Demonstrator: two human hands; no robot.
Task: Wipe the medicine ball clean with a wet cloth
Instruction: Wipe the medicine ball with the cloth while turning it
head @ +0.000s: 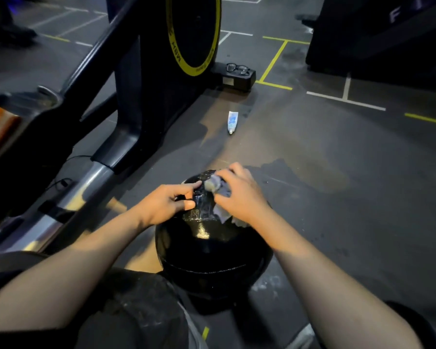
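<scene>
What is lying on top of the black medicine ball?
A bunched cloth lies on the medicine ball, gripped by the right hand. The left hand holds the top too. The surface beneath them is hidden.

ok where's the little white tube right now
In the head view the white tube lies on the floor beyond the medicine ball, just right of the exercise machine's base, nearer than the glasses.

Both bare forearms extended forward, hands on top of the medicine ball (212, 250).
Left hand (165, 204): fingers curled, thumb and forefinger pinching at the ball's upper surface. Right hand (239, 195): palm down, fingers curled, gripping the cloth (218, 188) against the ball's top.
</scene>
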